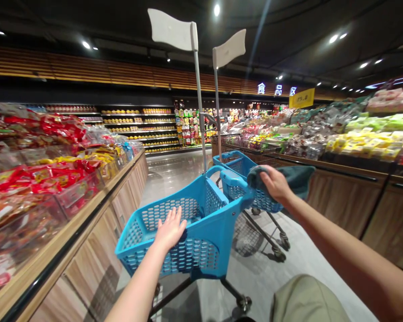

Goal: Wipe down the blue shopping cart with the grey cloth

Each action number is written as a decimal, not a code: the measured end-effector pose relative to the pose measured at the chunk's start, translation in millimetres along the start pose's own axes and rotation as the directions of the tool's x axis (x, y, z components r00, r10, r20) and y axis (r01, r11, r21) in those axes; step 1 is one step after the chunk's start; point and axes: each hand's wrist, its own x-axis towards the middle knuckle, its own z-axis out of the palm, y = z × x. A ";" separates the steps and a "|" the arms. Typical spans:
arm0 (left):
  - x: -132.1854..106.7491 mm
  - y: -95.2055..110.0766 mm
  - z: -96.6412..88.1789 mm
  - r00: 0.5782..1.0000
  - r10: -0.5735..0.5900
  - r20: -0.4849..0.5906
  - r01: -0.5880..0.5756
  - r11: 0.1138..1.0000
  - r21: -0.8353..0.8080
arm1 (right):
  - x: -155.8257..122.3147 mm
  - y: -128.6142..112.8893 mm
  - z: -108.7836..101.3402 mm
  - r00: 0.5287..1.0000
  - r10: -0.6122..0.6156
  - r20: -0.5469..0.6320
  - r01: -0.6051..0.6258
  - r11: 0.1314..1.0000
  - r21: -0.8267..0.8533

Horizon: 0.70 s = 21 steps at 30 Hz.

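Observation:
A blue plastic shopping cart (221, 237) with perforated walls stands sideways right in front of me. My left hand (170, 229) lies on its near rim with the fingers stretched out over the basket. A dark green cloth (297, 179) is gripped in my right hand (276, 182), pressed on the handle end of the cart, its loose part trailing to the right. Just behind stands a second blue cart (237, 162), partly hidden by the first. From each cart rises a grey pole topped by a white flag-shaped plate (173, 30).
To the left runs a wood-fronted display counter (94, 241) heaped with red and yellow packets. Another wooden counter (342, 197) with bagged goods and a yellow price sign (301, 98) stands at the right. Stocked shelves (139, 127) line the back wall beyond the grey floor.

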 end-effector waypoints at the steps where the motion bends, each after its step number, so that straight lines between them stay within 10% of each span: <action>1: -0.5 1.4 -0.3 1.000 0.002 0.006 -0.002 1.000 -0.002 | -8.3 -7.8 15.1 0.995 -0.060 0.079 0.059 0.998 0.021; 4: -1.4 5.7 -2.2 1.000 -0.005 0.022 0.005 1.000 0.007 | -35.6 -30.1 57.7 0.990 -0.084 0.110 0.086 0.996 -0.012; 12: 0.1 3.3 -6.4 0.999 0.004 0.038 -0.004 1.000 0.014 | -87.2 -67.4 117.5 0.918 0.150 -0.368 -0.186 0.980 -0.065; 21: 1.3 1.6 -8.0 0.997 0.045 0.067 -0.045 0.999 -0.003 | -166.4 -81.2 161.8 0.979 0.102 -0.179 -0.126 0.984 -0.128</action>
